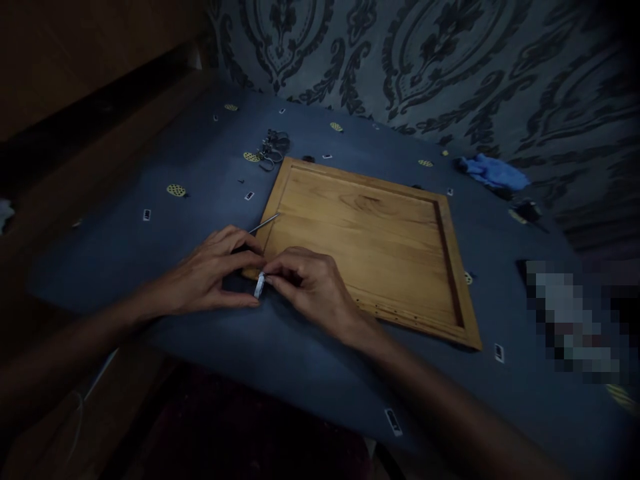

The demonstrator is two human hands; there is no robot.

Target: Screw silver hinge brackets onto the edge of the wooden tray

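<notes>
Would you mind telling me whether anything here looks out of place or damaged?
Nothing looks plainly spilled or damaged. The blue cloth toward the right looks untidy, lying crumpled. Beside the left hand, a thin metal rod juts over the left edge of the wooden panel. The pixelated patch cannot be judged.

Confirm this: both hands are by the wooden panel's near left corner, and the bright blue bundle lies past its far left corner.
Not far left: the head view shows the bright blue bundle past the far right corner of the wooden panel. The left hand and right hand are by its near left corner.
</notes>
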